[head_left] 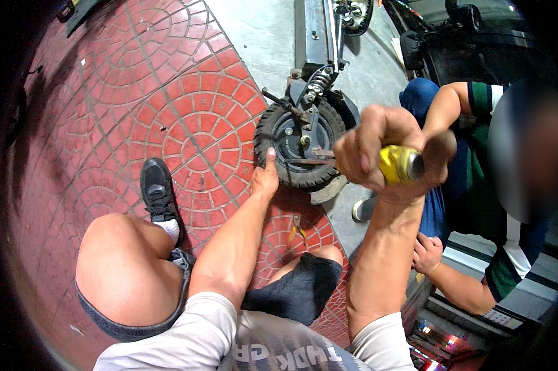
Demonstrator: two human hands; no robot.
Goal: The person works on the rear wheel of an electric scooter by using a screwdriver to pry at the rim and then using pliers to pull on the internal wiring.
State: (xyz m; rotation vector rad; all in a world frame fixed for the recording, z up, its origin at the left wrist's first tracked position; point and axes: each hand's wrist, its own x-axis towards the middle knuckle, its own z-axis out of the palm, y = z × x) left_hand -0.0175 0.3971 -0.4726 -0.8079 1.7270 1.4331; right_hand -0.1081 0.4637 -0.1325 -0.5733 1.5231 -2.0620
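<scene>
A small black wheel (299, 139) with a knobby tyre is on a scooter that lies toward the top of the view. My left hand (266, 180) grips the tyre's near left edge, thumb along its side and fingers mostly hidden. Raised to the right of the wheel, my right hand (378, 148) is closed round a yellow-handled tool (397, 164), its dark butt end toward me. A thin rusty bar (310, 162) crosses the wheel's face toward that hand; whether it belongs to the tool I cannot tell.
Above the wheel are a coil spring (319, 80) and the scooter's long grey deck (315, 31). Close on the right crouches another person (470, 179) in a dark green top, one hand (427, 252) low. Red patterned tiles (198, 123) meet grey concrete (254, 31).
</scene>
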